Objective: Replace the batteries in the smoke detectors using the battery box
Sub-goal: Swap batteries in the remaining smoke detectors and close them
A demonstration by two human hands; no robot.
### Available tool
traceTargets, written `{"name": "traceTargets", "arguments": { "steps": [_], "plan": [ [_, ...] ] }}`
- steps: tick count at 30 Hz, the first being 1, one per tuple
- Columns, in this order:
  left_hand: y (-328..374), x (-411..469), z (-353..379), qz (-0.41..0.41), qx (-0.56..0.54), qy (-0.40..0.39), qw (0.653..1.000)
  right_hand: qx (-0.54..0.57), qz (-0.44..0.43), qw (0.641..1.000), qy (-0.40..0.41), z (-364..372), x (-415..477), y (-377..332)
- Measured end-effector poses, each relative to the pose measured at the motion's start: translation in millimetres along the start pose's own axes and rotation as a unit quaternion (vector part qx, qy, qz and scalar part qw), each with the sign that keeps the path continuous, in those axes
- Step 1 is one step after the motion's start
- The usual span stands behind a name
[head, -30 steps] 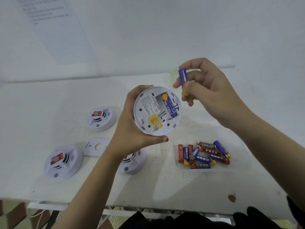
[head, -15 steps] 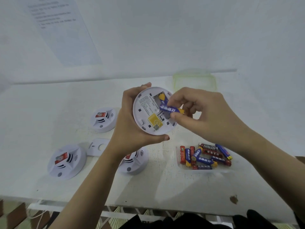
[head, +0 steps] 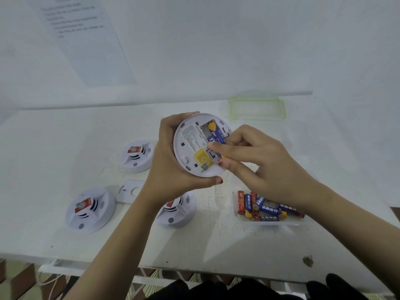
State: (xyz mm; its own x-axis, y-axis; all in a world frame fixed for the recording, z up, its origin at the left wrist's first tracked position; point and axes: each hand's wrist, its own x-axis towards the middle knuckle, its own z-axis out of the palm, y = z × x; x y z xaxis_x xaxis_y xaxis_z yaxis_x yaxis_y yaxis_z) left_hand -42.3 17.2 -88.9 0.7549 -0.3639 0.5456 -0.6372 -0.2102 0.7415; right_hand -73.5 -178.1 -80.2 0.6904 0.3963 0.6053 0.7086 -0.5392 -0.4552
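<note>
1. My left hand (head: pixel 171 163) wraps around the rim of the open smoke detector (head: pixel 190 148). It holds the detector off the table with the back tilted toward me and the battery bay on the side nearest my right hand.
2. My right hand (head: pixel 262 167) is narrowed to a pinch, with index finger and thumb tips down in the bay and the other fingers curled behind.
3. Change: a second ago this hand was up and away from the detector, holding the new battery (head: pixel 214 140) upright in the air. Half a second ago the battery lay crosswise over the bay. Now my fingertips bear down on it beside the seated battery (head: pixel 213 129).
4. My fingers cover most of the new battery. I cannot tell whether both ends have snapped between the contacts.
5. Meaning: I judge this detector close to done. What is left is to confirm the seating and then close the back.
6. The battery box (head: pixel 238 216) sits under my right wrist, with mixed red and blue cells loose inside. Its green-rimmed lid (head: pixel 257 105) lies beyond my right fingertips.
7. Three more detectors (head: pixel 89 210) rest face up to the left of and beneath my left forearm. A mounting plate (head: pixel 127 191) lies among them, just beside that wrist.
8. Risk: if I press at an angle, the battery could spring out of the bay.
</note>
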Motion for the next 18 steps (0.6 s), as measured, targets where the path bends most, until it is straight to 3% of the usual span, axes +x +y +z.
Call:
{"name": "traceTargets", "arguments": {
  "steps": [3, 5, 7, 11, 15, 18],
  "plan": [
    [3.6, -1.7, 0.1, -0.008, -0.011, 0.003, 1.000, -0.030, 0.003, 0.999, 0.034, -0.9, 1.1, 3.5],
    [7.1, -2.5, 0.9, -0.013, -0.020, -0.001, 1.000, 0.000, 0.058, 0.998, 0.039, -1.3, 2.0, 4.7],
    [11.4, -2.8, 2.1, -0.013, -0.027, -0.004, 1.000, 0.119, 0.126, 0.985, 0.004, -2.2, 4.6, 5.4],
    [17.2, -2.9, 2.8, -0.005, -0.028, -0.007, 1.000, 0.396, 0.177, 0.898, -0.076, -5.4, 9.4, 0.8],
    [16.5, -7.5, 1.3, -0.009, -0.028, -0.006, 1.000, 0.461, 0.194, 0.863, -0.076, -1.9, 9.0, -9.7],
    [14.1, -12.3, -2.9, -0.016, -0.028, -0.002, 0.999, 0.466, 0.204, 0.858, -0.075, 4.9, 9.8, -14.1]
  ]
}}
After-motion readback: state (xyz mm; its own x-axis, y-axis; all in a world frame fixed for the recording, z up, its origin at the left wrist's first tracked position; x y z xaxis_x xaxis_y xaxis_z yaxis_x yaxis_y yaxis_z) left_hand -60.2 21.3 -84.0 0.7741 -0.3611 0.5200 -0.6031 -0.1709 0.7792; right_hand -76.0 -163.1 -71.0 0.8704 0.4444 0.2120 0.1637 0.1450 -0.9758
